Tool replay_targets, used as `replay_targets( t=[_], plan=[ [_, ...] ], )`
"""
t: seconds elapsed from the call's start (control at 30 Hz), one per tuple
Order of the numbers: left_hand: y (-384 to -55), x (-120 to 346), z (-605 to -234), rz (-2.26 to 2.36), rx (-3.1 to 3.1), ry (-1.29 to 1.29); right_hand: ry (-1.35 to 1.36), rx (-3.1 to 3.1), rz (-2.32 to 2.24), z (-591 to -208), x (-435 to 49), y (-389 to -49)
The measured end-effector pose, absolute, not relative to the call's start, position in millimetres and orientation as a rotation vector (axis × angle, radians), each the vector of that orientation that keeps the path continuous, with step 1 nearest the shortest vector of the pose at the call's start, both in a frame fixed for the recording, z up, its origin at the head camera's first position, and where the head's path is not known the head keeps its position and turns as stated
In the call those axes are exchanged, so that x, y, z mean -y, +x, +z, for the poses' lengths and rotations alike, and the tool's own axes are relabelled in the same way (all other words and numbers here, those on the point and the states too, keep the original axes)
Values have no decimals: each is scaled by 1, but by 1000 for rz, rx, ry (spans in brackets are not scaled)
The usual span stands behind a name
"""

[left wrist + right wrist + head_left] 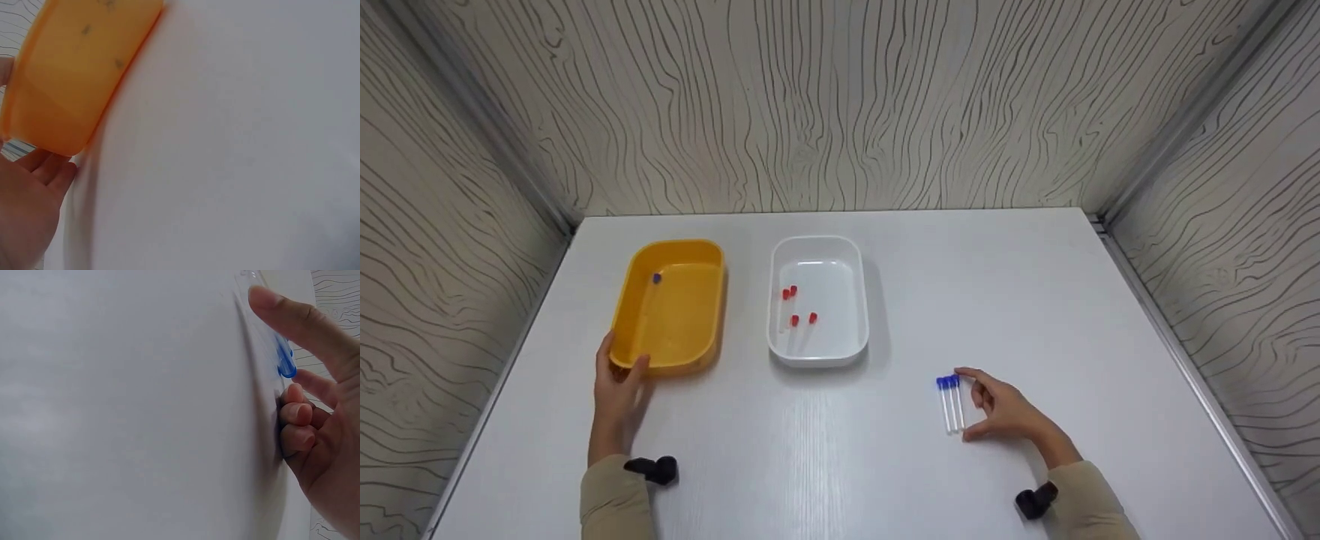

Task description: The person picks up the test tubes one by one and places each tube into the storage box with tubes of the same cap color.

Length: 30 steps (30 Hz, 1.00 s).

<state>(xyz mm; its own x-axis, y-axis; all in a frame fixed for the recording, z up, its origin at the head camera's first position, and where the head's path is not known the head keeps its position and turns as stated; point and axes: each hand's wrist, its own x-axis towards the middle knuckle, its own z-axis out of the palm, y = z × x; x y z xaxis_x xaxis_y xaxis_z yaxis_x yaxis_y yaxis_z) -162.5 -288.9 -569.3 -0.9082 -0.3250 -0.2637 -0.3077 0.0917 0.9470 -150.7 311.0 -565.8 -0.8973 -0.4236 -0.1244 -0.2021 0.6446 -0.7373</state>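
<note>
My left hand (616,394) grips the near left corner of a yellow tray (718,330), its thumb at the front rim and the fingers along the left side. One blue-capped tube (657,278) lies inside that tray; in the left wrist view, several dark spots show through its wall. On the right of the table, three clear tubes with blue caps (947,382) lie side by side. My right hand (1009,411) pinches the rightmost one end to end, index finger at the cap and thumb at the bottom. Its other fingers are curled in.
Between the hands, farther back, stands a white tray (847,352) holding several red-capped tubes (795,320). All of this is on a white table (840,465) with wood-patterned walls (840,105) at the back and sides.
</note>
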Motion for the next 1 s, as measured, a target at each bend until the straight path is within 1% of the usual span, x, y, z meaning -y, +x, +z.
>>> replay_targets(
  t=[0.37, 0.67, 0.93, 1.0],
  plan=[
    [-164, 276, -571, -2009, 2300, 580, -497, -2574, -1127, -563, -310, -151],
    [-166, 264, -571, -2049, 2315, 604, -481, -2610, -1057, -567, -308, -151],
    [-169, 254, -569, -2049, 2349, 571, -454, -2626, -1032, -567, -307, -150],
    [-169, 250, -564, -2056, 2353, 551, -465, -2614, -1056, -567, -307, -151]
  ],
)
